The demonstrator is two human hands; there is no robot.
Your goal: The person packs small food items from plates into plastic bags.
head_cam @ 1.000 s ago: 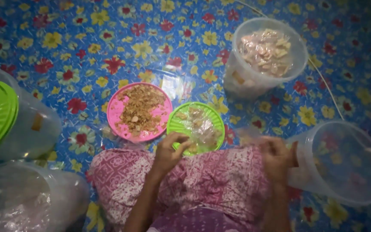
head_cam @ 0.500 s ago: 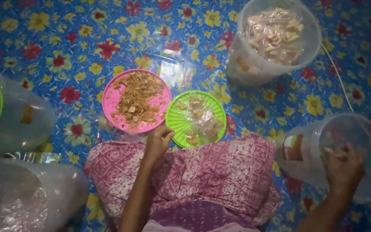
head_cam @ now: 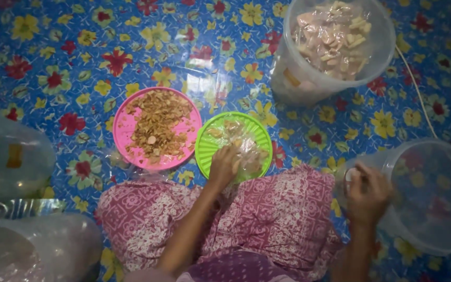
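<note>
My left hand [head_cam: 223, 166] rests on the near edge of a green plate [head_cam: 208, 149] that holds pale snack pieces and a clear plastic bag [head_cam: 247, 154]; its fingers pinch at the bag. Left of it lies a pink plate [head_cam: 124, 128] heaped with brown crumbs. My right hand [head_cam: 367, 192] grips the rim of a clear empty plastic tub [head_cam: 434, 201] tipped on its side at the right. My lap is covered by a pink patterned cloth [head_cam: 267, 219].
A clear tub [head_cam: 309, 78] full of pale crackers stands at the top right. Clear plastic containers [head_cam: 11, 156] and a bag-like container [head_cam: 32, 250] sit at the left. A blue flowered mat [head_cam: 79, 52] covers the floor. A thin cord [head_cam: 418, 94] runs along the right.
My right hand left the lap, reached to the empty tub at the right and now grips its rim. My left hand stayed at the green plate. The view shifted down slightly.
</note>
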